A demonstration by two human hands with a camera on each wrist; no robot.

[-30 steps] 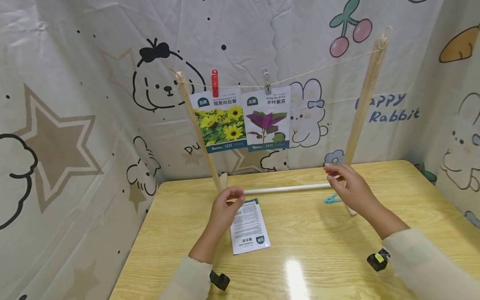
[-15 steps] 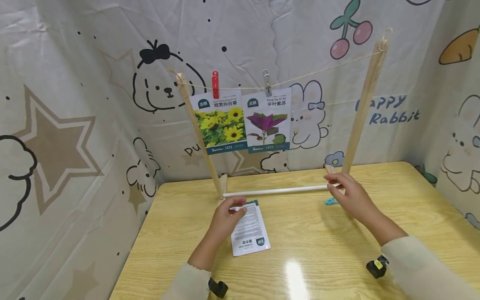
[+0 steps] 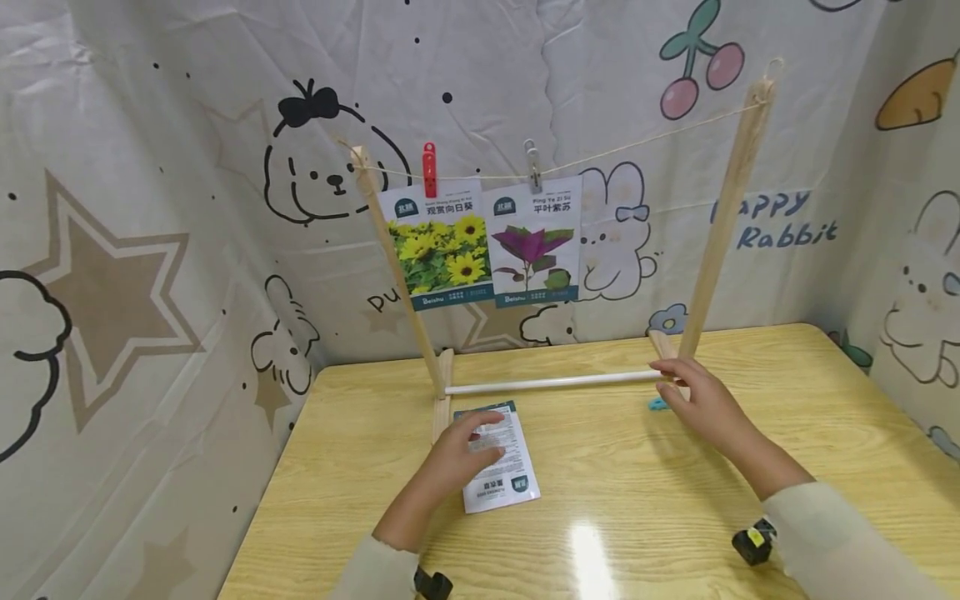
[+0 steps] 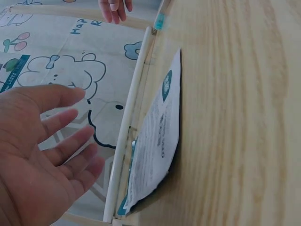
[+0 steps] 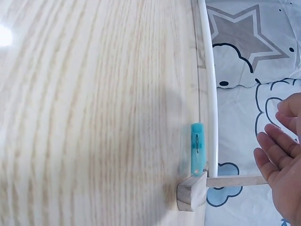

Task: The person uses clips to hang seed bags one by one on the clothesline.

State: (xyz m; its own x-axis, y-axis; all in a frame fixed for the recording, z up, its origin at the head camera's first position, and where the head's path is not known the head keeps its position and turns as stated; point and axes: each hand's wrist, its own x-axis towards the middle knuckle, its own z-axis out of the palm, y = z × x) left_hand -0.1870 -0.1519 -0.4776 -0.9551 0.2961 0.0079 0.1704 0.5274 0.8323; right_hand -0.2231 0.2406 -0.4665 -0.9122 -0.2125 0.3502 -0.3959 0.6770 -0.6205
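My left hand point(image 3: 453, 457) hovers over a seed packet point(image 3: 517, 467) lying with its printed text side up on the table. In the left wrist view, that hand's fingers are spread and apart from the packet point(image 4: 157, 134). My right hand point(image 3: 705, 404) is above the right end of the frame's white rod point(image 3: 555, 383), near a blue clothespin point(image 3: 657, 404). The right wrist view has the clothespin point(image 5: 197, 148) by the frame's wooden foot, with the relaxed fingers holding nothing. On the string point(image 3: 645, 140), a red clothespin point(image 3: 429, 171) and a grey clothespin point(image 3: 533, 167) hold a sunflower packet point(image 3: 442, 250) and a purple-leaf packet point(image 3: 536, 250).
Two wooden posts point(image 3: 725, 217) carry the string and stand on wooden feet point(image 3: 442, 417). The wood-grain table point(image 3: 637, 500) extends in front of the frame. A patterned cloth point(image 3: 487, 75) hangs behind and at both sides.
My left hand has left the white rod's left end and moved down over the lying packet, its fingers parting. My right hand has lowered slightly toward the blue clothespin.
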